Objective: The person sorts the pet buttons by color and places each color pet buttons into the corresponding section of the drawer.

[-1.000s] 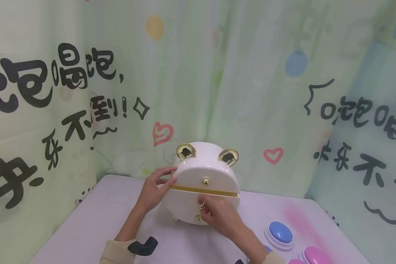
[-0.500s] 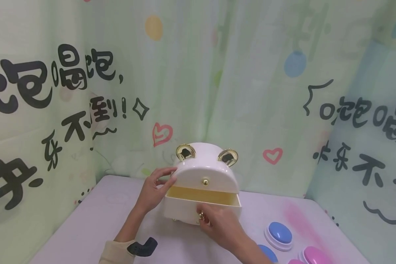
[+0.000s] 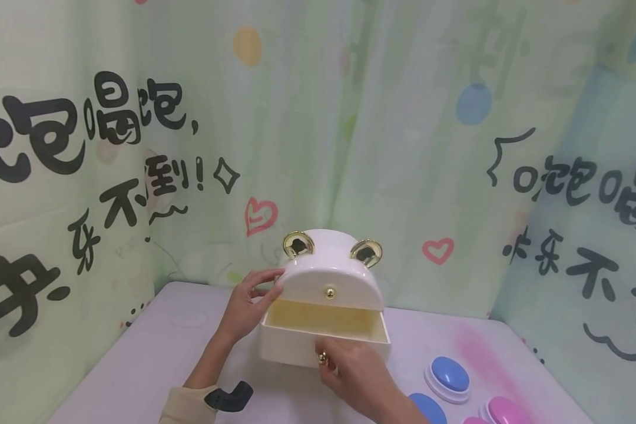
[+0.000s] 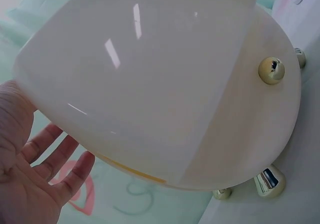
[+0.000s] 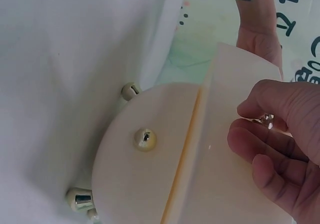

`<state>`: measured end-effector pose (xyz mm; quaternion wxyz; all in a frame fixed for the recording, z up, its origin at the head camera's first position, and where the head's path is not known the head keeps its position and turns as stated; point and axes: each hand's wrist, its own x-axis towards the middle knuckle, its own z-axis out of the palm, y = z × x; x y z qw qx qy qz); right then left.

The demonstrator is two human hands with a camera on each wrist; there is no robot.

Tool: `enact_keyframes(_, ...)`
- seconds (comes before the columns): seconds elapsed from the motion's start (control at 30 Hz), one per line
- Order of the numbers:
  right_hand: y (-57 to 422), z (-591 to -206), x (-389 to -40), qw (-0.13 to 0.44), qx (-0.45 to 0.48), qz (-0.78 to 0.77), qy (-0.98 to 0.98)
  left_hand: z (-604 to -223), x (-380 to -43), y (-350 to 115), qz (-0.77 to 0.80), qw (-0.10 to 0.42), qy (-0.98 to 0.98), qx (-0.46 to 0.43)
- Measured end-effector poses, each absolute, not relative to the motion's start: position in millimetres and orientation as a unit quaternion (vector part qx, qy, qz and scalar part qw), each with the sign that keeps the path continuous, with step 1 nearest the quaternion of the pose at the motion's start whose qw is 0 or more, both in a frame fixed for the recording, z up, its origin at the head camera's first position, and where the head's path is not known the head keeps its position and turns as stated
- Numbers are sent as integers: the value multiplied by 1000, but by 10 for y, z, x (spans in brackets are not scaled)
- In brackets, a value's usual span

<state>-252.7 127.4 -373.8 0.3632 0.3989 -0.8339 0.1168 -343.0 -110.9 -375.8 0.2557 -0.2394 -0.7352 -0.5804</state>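
Further out than a moment ago comes the drawer [image 3: 286,346], white cabinet [image 3: 302,287] on the bench [image 3: 191,318]! Right hand [image 3: 355,371] pinches its gold knob [image 3: 322,357]; left hand [image 3: 250,306], loosely spread, touches the cabinet's side. Probably light, stiff, slick plastic: grip the knob, brace the cabinet.

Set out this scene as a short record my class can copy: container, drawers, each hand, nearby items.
Container: white frog-shaped drawer box
Open: middle drawer
Closed: upper drawer, lower drawer
Left hand: touches the box's side
Right hand: pinches the middle drawer's gold knob
Nearby, right of box: blue domes, pink domes; purpose unclear
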Motion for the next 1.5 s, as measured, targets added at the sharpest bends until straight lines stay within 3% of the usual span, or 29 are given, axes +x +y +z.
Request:
enact_keyframes(0.83, 1232, -3725, -2307, 370, 409, 95, -829, -3765, -3442, -1134, -581, 249, -735, -246)
enact_keyframes(1.5, 1265, -3750, -2305, 395, 425, 88, -810, -3734, -3431, -1271, -589, 200, -727, -292)
